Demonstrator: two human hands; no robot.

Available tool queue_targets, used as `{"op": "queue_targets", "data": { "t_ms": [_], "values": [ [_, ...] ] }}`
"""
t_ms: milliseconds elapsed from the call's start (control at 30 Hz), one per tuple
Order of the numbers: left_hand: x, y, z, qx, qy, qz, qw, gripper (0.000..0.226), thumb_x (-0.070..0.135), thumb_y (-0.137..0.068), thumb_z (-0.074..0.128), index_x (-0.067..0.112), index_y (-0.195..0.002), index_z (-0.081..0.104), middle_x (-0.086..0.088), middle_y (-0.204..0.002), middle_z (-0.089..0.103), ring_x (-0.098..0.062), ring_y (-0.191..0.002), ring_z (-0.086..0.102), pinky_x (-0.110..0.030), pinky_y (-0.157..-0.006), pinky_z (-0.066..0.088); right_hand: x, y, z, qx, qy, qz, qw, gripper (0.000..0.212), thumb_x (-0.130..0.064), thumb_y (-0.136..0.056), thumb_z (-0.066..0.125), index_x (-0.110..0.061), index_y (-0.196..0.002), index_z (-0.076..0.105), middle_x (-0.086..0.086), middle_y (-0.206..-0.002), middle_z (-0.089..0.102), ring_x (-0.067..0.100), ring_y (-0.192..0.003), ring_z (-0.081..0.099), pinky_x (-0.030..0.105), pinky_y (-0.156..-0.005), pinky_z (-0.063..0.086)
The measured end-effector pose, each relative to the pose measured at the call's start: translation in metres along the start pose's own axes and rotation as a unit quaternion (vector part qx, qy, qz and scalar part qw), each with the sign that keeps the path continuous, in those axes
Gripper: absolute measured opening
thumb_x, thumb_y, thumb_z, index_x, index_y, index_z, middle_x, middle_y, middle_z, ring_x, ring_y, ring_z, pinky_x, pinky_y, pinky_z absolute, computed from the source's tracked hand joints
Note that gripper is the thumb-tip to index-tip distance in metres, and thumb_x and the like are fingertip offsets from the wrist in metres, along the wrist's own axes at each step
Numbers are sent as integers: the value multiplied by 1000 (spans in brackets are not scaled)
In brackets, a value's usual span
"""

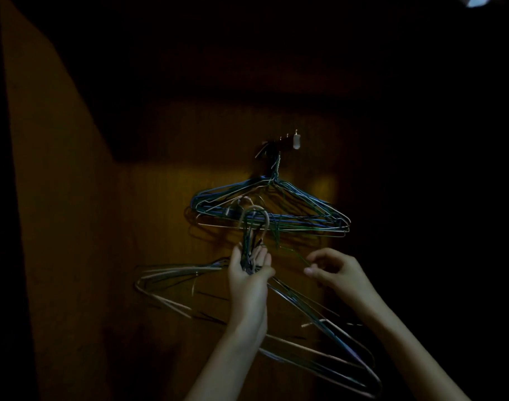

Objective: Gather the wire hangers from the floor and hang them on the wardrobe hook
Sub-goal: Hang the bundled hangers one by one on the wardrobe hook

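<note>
The place was very dark. A bunch of wire hangers (272, 208) hung from the wardrobe hook (279, 144) on the brown wooden wall (160, 169). Some were blue and some were silver. The left hand (249, 270) gripped the necks of a second bunch of hangers (291, 322), held up just below the hanging ones. Their curved tops (254, 218) stuck up above the fingers. The right hand (335, 270) pinched one thin green wire (291, 251) between thumb and finger.
</note>
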State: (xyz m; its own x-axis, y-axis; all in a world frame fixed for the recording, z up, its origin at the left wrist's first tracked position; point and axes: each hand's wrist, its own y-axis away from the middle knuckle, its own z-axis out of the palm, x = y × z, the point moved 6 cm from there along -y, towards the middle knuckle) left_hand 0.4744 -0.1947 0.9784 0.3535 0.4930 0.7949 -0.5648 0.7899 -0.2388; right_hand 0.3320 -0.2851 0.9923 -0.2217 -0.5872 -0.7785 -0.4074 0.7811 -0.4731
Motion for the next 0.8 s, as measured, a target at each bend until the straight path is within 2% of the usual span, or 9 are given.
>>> {"op": "queue_targets", "data": {
  "t_ms": [100, 267, 367, 567, 700, 800],
  "values": [
    [6, -6, 8, -10, 3, 5, 1000, 80, -26, -85, 38, 15, -150, 15, -19, -144, 39, -30, -130, 43, -35, -107, 36, 13, 4, -16, 36, -27, 2, 999, 17, -3, -79, 68, -18, -85, 62, 0, -77, 59, 5, -67, 56, 7, -56, 46],
    [8, -14, 18, -17, -12, 14, 1000, 78, -26, -85, 38, 15, -149, 19, -18, -143, 40, -28, -130, 44, -37, -109, 35, 17, -1, -25, 75, -8, -14, 997, 15, -5, -80, 67, -19, -78, 66, -3, -80, 65, 6, -72, 58, 5, -62, 45],
    [6, -21, 20, -22, -18, 24, 999, 76, -26, -85, 39, 13, -147, 24, -18, -141, 42, -28, -129, 46, -32, -106, 37, 15, -5, -31, 120, 2, -48, 992, 17, -5, -80, 67, -21, -77, 66, -7, -81, 66, 2, -78, 58, 2, -67, 42],
    [13, -38, 23, -27, -2, 57, 998, 71, -28, -83, 38, 10, -143, 31, -18, -137, 46, -27, -128, 46, -32, -106, 36, 1, -23, -54, 208, -15, -108, 972, 16, -4, -82, 65, -20, -83, 67, -10, -82, 65, 0, -81, 59, 5, -70, 45],
    [18, -51, 24, -27, 19, 68, 997, 73, -27, -84, 38, 10, -145, 26, -20, -139, 44, -29, -128, 46, -32, -104, 37, -19, -45, -66, 243, 2, -139, 960, 11, -7, -83, 65, -17, -87, 68, -9, -79, 63, 1, -78, 58, 12, -69, 45],
    [21, -57, 23, -24, 25, 76, 996, 75, -27, -84, 38, 13, -147, 23, -19, -139, 44, -28, -127, 47, -31, -102, 39, -19, -67, -68, 255, 14, -139, 957, 10, -8, -84, 65, -17, -89, 68, -12, -77, 61, 1, -74, 57, 7, -63, 45]
  ]
}}
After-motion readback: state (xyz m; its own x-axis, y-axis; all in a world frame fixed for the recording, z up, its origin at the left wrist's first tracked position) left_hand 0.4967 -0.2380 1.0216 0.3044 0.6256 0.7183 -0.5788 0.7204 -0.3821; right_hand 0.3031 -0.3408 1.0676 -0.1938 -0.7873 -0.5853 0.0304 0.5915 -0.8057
